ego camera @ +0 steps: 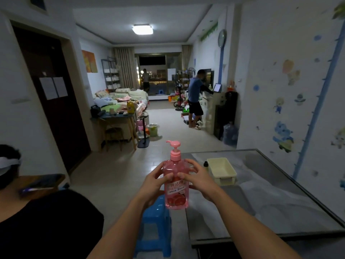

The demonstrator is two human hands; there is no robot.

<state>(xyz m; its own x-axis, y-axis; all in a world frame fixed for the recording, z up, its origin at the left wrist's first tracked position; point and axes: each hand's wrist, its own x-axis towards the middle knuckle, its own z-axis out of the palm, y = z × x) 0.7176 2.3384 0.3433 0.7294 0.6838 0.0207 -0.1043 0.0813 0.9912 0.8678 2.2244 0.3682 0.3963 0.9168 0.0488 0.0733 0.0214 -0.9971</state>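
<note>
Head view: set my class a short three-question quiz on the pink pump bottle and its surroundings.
1. True or false: only the left hand grips the pink translucent plastic pump bottle.
2. What sits on the glass-topped table? A) cream rectangular plastic tub B) red bowl C) metal kettle
3. Fill in: below the bottle stands a blue plastic ____.
Key: 1 false, the right hand grips it too; 2 A; 3 stool.

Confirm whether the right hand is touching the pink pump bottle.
Touching. The head view shows the right hand with fingers curled round the pink pump bottle; the left hand grips its other side.
</note>
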